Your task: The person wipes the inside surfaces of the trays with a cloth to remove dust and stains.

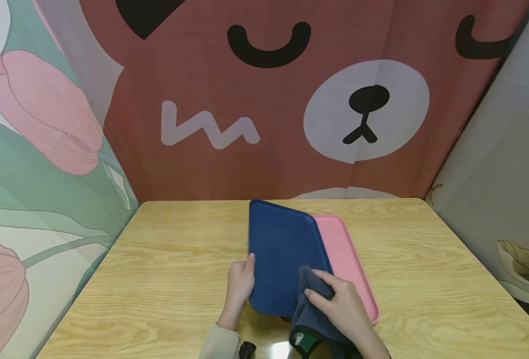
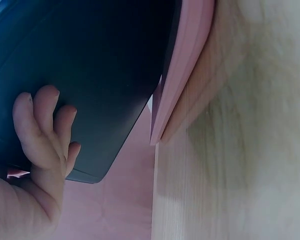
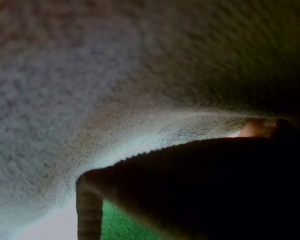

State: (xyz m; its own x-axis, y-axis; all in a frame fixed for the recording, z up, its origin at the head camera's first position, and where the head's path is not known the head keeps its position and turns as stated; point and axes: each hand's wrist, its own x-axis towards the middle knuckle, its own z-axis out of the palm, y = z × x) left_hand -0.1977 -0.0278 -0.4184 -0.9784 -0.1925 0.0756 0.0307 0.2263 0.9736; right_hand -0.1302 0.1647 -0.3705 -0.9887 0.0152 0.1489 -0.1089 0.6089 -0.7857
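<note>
A dark blue tray [image 1: 282, 249] is tilted up off the table in the head view. My left hand [image 1: 241, 280] grips its left edge, thumb on the front face. In the left wrist view the fingers [image 2: 45, 120] spread across the tray's underside. My right hand [image 1: 342, 304] holds a bunched dark grey cloth [image 1: 306, 304] against the tray's lower right corner. A green patch [image 1: 306, 342] shows at the cloth's lower end. Cloth fabric [image 3: 50, 110] fills most of the right wrist view and hides nearly all of that hand.
Behind the blue tray, a pink tray [image 1: 347, 254] lies on the wooden table [image 1: 170, 259], partly covered in the head view. A brown curtain [image 1: 201, 169] with a bear face hangs at the table's far edge. Patterned cloths hang along both sides.
</note>
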